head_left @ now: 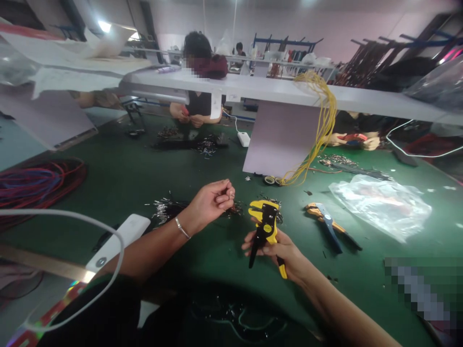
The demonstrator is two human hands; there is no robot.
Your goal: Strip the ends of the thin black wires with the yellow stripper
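Nearest, a light, stiff yellow-and-black wire stripper [265,225] is clasped by its handles in the right hand [277,253] above green matting [126,178]; the fingertips of the left hand [213,201] are pressed together, whether on anything cannot be told.

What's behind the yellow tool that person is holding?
Behind the yellow wire stripper in the right hand, a small tangle of wire pieces lies on the green work mat. Whatever lies directly under the tool and hand is covered.
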